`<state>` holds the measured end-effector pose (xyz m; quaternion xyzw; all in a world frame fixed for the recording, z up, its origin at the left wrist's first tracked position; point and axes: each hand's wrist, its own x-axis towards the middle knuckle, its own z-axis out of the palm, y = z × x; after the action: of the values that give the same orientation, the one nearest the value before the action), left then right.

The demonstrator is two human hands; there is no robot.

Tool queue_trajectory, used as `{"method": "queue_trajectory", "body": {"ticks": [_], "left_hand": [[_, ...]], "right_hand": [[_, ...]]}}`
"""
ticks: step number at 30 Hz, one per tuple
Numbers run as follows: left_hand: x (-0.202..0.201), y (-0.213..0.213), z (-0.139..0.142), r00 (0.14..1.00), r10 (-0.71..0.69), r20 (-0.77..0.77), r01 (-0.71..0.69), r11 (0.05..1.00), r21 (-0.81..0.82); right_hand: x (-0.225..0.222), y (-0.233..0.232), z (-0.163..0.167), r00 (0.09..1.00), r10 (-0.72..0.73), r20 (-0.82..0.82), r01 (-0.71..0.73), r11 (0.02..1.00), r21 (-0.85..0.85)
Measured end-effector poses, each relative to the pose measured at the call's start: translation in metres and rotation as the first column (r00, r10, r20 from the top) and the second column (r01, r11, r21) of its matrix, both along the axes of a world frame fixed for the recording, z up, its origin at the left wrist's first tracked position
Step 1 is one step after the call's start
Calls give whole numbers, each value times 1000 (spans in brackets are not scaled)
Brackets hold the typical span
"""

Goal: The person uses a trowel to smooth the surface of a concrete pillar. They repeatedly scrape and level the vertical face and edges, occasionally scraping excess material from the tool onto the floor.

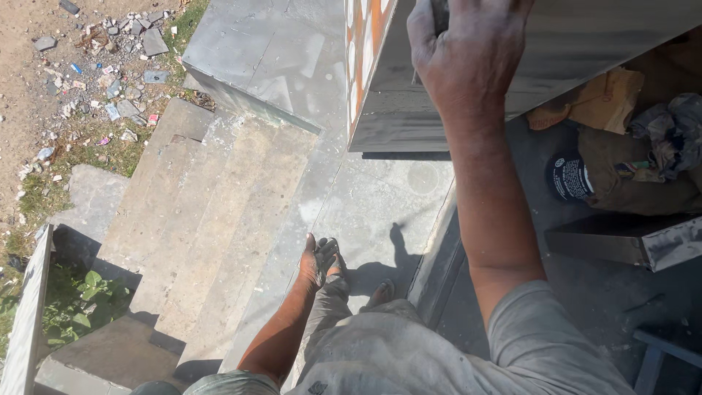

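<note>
Panel: a large grey slab [556, 51] with an orange-and-white patterned face is held up at 12 to 1 o'clock, above the concrete landing [380, 205].
Right hand: the right hand [468, 51] is clamped over the slab's upper edge, fingers curled on it.
Left hand: the left hand [318, 260] hangs at 6 o'clock, fingers loosely apart, holding nothing.
Risk: with one hand gripping, the slab could be judged likely to slip or tip toward the steps [212, 219] at 9 o'clock; the bare feet below would be struck.
Count: one slab, two hands, one dark round tin [569, 178] at 3 o'clock, one crumpled sack [636, 175] beside it.
</note>
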<state>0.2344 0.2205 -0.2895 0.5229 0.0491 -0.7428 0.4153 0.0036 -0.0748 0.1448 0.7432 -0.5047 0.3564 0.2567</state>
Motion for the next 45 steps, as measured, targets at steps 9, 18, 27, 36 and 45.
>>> {"method": "queue_trajectory", "body": {"ticks": [9, 18, 27, 36, 45], "left_hand": [[-34, -71, -119, 996, -79, -44, 75, 992, -98], [-152, -134, -214, 917, -365, -162, 272, 868, -416], [-126, -158, -225, 967, -210, -141, 96, 820, -565], [-120, -155, -224, 971, -228, -72, 125, 743, -657], [-144, -161, -261, 856, -509, 90, 422, 588, -690]], "right_hand": [[-3, 134, -364, 982, -69, 175, -78, 695, 715], [-127, 167, -517, 940, 59, 337, -243, 810, 534], [-92, 180, -465, 963, 158, -217, -109, 970, 219], [-77, 46, -320, 802, 202, -563, -372, 905, -205], [-52, 6, -309, 739, -33, -673, -277, 896, -348]]}}
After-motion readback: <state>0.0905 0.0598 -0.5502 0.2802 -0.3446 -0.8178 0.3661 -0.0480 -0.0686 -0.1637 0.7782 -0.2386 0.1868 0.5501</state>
